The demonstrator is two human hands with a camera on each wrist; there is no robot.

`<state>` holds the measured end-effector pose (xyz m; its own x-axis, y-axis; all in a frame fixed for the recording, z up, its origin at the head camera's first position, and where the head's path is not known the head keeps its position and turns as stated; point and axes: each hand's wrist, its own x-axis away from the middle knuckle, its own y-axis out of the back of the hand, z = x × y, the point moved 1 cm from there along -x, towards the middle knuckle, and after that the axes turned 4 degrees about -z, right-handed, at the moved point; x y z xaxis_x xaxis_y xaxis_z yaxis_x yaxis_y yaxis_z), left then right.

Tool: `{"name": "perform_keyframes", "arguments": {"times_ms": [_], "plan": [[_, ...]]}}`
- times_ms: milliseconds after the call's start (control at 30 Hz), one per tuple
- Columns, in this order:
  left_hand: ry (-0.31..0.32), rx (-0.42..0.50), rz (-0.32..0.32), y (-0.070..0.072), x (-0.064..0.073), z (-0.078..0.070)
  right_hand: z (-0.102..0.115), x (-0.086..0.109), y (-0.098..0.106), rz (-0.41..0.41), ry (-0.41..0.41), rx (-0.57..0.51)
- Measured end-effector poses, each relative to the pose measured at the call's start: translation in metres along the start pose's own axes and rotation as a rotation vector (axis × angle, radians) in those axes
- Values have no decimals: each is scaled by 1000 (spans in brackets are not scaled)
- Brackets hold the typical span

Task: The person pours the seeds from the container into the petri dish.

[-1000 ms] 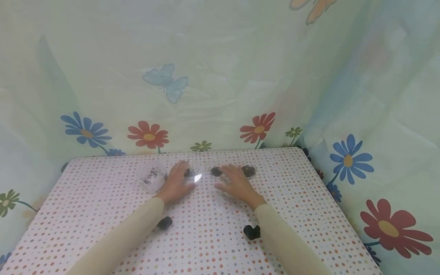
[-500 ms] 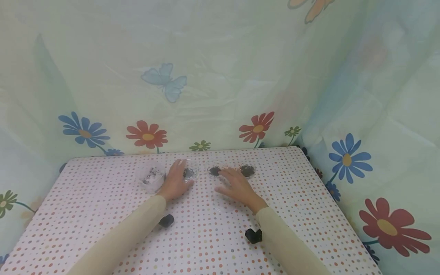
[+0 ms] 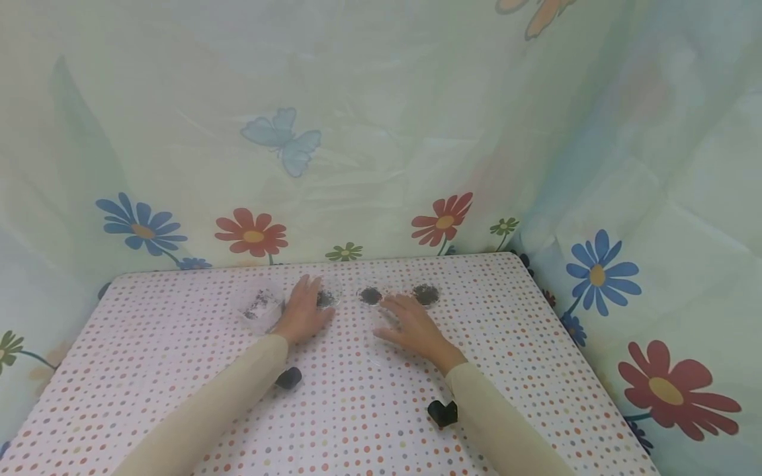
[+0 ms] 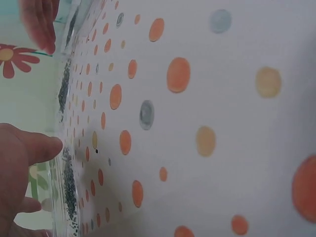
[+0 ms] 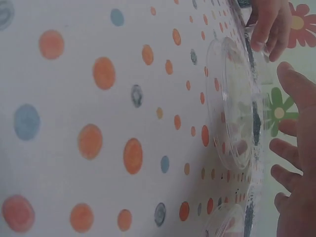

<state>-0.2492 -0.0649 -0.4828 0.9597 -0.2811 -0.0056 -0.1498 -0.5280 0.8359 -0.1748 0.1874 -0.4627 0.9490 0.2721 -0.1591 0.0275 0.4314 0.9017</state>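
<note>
At the table's back stands a row of clear shallow round dishes with dark granules. My left hand (image 3: pixel 302 314) lies along the near left side of one dish (image 3: pixel 340 295), its thumb and fingers spread at the rim. Dark granules (image 4: pixel 69 190) show below the thumb in the left wrist view. My right hand (image 3: pixel 415 328), fingers spread, holds nothing and hovers just in front of two dark granule piles (image 3: pixel 371 295) in the row. Nearer me lies a clear round dish or lid (image 5: pixel 219 106) with nothing in it.
To the left of my left hand is a larger clear dish (image 3: pixel 238 305) with scattered dark bits. Two black objects (image 3: pixel 289 378) lie beside my sleeves. A flowered sheet (image 3: pixel 381 165) hangs behind the dotted table (image 3: pixel 345 430).
The bright glint beside my left hand is gone, and the clear dish there shows plainly. My right hand has drawn back slightly from the granule piles. The head view has shifted a little.
</note>
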Motion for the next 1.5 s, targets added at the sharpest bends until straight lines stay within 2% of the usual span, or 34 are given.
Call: {"name": "perform_keyframes", "arguments": {"times_ms": [467,933,1067,1300,1500], "plan": [[-5,-32,-8,0,-4,-1,0,4,-4,4,-23,16],[27,-31,31,-4,-5,4,0,5,-6,9,-18,18],[-3,-37,6,-4,-4,2,0,6,-6,4,-6,18],[-120,-119,-47,-2,-6,-3,0,8,-5,30,-24,3],[-154,-115,-24,0,-6,-6,4,10,-2,83,-73,-37]]}}
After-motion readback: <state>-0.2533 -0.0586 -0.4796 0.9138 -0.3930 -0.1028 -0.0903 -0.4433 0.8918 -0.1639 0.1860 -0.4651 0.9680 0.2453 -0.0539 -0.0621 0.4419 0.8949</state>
